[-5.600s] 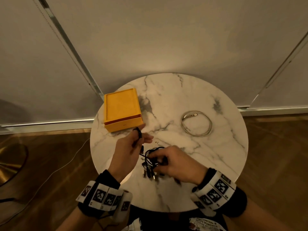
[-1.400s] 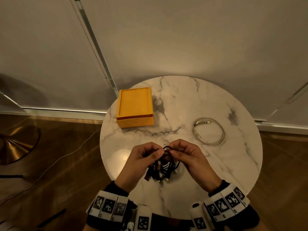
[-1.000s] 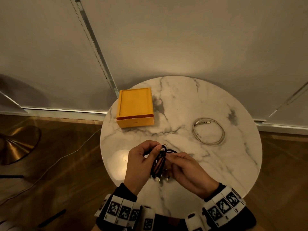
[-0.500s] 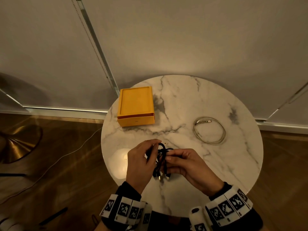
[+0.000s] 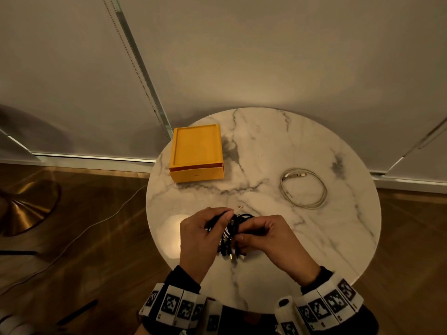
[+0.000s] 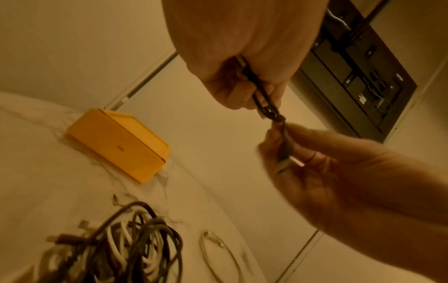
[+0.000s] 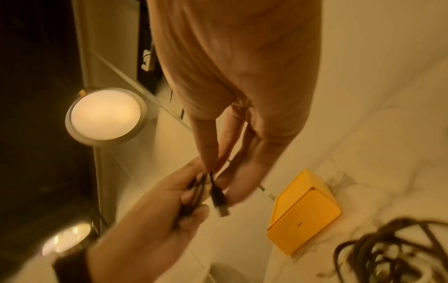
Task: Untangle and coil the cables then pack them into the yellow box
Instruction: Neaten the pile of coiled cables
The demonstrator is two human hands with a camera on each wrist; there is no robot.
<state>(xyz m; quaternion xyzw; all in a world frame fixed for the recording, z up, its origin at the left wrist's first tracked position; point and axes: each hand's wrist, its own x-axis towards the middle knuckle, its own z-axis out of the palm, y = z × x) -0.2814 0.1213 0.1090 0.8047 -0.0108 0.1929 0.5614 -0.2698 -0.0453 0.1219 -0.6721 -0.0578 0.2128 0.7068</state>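
Above the marble table point(image 5: 314, 238), left hand point(image 5: 197, 240) and right hand point(image 5: 271, 240), both grips now closer, pinching black cable point(image 6: 264, 103).

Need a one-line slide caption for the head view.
Both hands, left hand and right hand, grip a black cable bundle above the marble table; yellow box closed.

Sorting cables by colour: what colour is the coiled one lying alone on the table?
Off-white; the coiled cable shows best in the head view.
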